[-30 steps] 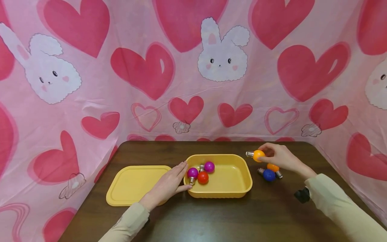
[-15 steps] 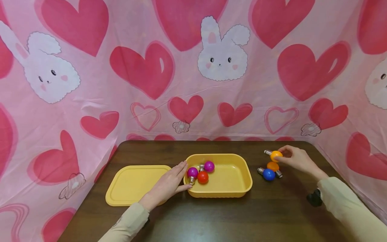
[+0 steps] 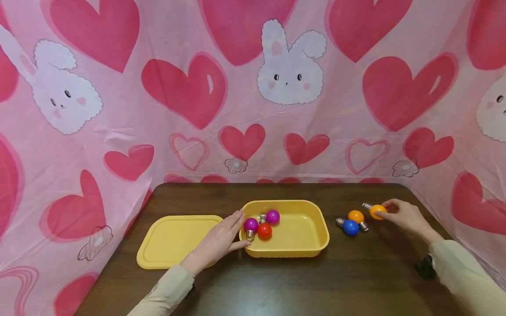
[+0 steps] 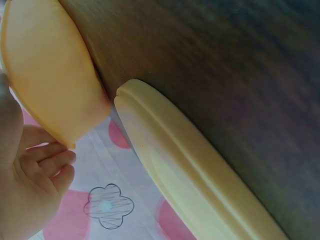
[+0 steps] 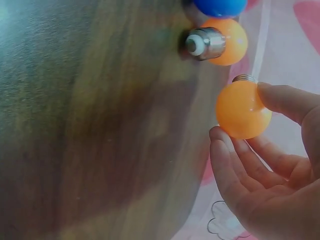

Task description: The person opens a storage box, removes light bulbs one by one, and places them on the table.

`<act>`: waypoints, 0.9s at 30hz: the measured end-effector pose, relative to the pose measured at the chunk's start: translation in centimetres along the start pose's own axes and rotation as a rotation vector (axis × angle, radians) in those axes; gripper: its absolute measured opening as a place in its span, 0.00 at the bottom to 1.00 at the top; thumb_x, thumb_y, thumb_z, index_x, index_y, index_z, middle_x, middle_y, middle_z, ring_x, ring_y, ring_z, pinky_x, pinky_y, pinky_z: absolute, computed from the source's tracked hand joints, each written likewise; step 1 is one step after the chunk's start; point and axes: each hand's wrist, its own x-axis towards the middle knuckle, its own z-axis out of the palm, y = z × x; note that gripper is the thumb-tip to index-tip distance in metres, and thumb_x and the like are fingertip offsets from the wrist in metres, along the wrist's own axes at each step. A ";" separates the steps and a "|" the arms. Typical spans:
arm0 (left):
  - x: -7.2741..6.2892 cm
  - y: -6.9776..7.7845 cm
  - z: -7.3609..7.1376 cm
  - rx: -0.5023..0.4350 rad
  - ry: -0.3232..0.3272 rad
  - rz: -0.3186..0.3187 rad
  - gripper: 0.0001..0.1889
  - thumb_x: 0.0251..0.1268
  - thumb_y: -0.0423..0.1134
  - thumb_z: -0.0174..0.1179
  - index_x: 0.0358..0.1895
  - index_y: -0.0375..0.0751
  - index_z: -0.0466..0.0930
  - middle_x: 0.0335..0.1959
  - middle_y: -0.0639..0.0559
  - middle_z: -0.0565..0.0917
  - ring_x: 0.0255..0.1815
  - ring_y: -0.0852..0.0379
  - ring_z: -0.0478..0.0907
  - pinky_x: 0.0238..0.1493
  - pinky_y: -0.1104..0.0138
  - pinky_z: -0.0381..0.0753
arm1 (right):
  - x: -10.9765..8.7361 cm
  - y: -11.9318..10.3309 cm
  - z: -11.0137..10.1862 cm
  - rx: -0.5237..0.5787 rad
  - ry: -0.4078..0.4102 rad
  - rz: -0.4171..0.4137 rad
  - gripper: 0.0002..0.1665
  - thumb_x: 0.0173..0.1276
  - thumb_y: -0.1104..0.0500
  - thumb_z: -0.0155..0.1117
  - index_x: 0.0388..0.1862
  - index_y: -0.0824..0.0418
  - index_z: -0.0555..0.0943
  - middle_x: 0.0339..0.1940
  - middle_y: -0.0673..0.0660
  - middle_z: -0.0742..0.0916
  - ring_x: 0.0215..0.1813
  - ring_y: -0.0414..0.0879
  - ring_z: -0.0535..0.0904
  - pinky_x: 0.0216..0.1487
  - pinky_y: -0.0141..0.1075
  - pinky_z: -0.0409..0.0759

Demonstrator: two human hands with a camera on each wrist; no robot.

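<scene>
Two purple bulbs (image 3: 272,216) and a red bulb (image 3: 265,231) lie in the left part of the yellow box (image 3: 302,235). The left hand (image 3: 221,235) rests against that end, fingers nearly straight and thumb spread toward the near corner, probably to steady it. On the right, the right hand (image 3: 405,217) pinches an orange bulb (image 3: 378,212) by its globe, likely because that leaves the metal base free, pointing leftward and away; table contact is unclear. Just beside it lie another orange bulb (image 3: 356,216) and a blue bulb (image 3: 351,227).

Right wrist view: held orange bulb (image 5: 243,111) — base (image 5: 245,78) mostly hidden.
</scene>
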 end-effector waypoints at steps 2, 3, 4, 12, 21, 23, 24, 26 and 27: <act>0.0 0.0 -0.1 0.009 0.001 0.002 0.44 0.66 0.67 0.54 0.75 0.38 0.62 0.76 0.42 0.66 0.76 0.46 0.67 0.72 0.53 0.71 | -0.2 0.4 0.1 0.000 -0.018 0.012 0.32 0.66 0.43 0.67 0.48 0.73 0.78 0.43 0.71 0.86 0.44 0.62 0.81 0.45 0.52 0.82; 0.0 0.0 -0.1 0.012 0.003 0.005 0.44 0.66 0.67 0.54 0.75 0.38 0.62 0.76 0.42 0.66 0.76 0.46 0.67 0.72 0.53 0.71 | -0.3 0.6 0.2 0.002 -0.028 0.019 0.33 0.67 0.42 0.66 0.48 0.73 0.78 0.43 0.72 0.86 0.44 0.62 0.81 0.46 0.54 0.82; 0.0 0.0 -0.1 0.017 0.004 0.007 0.44 0.66 0.67 0.54 0.75 0.38 0.62 0.76 0.42 0.66 0.76 0.46 0.67 0.72 0.53 0.71 | -0.4 0.7 0.3 0.003 -0.037 0.026 0.33 0.67 0.42 0.66 0.49 0.73 0.78 0.43 0.72 0.86 0.44 0.62 0.80 0.46 0.55 0.82; 0.0 0.1 -0.2 0.019 0.005 0.012 0.44 0.66 0.67 0.54 0.75 0.38 0.62 0.76 0.42 0.66 0.76 0.46 0.66 0.72 0.53 0.72 | -0.6 1.4 1.0 -0.007 -0.066 0.059 0.32 0.66 0.42 0.67 0.46 0.72 0.78 0.40 0.70 0.86 0.41 0.59 0.80 0.45 0.55 0.80; 0.1 0.0 0.0 0.009 -0.001 0.004 0.44 0.66 0.67 0.54 0.75 0.39 0.62 0.76 0.43 0.66 0.76 0.47 0.66 0.72 0.53 0.72 | -0.8 1.4 1.5 -0.009 -0.100 0.067 0.33 0.67 0.41 0.66 0.47 0.73 0.78 0.39 0.68 0.86 0.40 0.57 0.80 0.45 0.55 0.81; 0.1 0.0 -0.1 0.006 -0.005 0.000 0.44 0.66 0.67 0.54 0.75 0.39 0.62 0.76 0.43 0.66 0.76 0.47 0.65 0.72 0.53 0.72 | -0.8 1.3 1.6 -0.008 -0.106 0.063 0.33 0.66 0.41 0.66 0.47 0.73 0.78 0.39 0.68 0.86 0.39 0.56 0.80 0.44 0.53 0.82; 0.1 0.0 -0.1 0.004 -0.007 -0.001 0.44 0.65 0.67 0.54 0.75 0.39 0.61 0.77 0.43 0.66 0.77 0.47 0.65 0.72 0.53 0.71 | -0.8 1.3 1.6 -0.007 -0.108 0.061 0.33 0.66 0.41 0.66 0.47 0.73 0.78 0.38 0.67 0.87 0.39 0.55 0.79 0.43 0.51 0.82; 0.1 0.0 -0.1 0.002 -0.008 -0.001 0.44 0.65 0.67 0.55 0.75 0.39 0.62 0.77 0.43 0.66 0.77 0.47 0.65 0.72 0.53 0.71 | -0.8 1.2 1.7 -0.003 -0.112 0.060 0.33 0.66 0.41 0.66 0.46 0.73 0.78 0.38 0.66 0.87 0.38 0.53 0.79 0.40 0.45 0.82; 0.1 0.0 -0.1 0.003 -0.008 0.000 0.44 0.65 0.66 0.55 0.75 0.39 0.62 0.77 0.43 0.66 0.77 0.47 0.65 0.72 0.53 0.71 | -0.8 1.1 1.7 -0.002 -0.112 0.059 0.32 0.66 0.42 0.67 0.46 0.72 0.78 0.38 0.65 0.87 0.38 0.52 0.79 0.39 0.42 0.82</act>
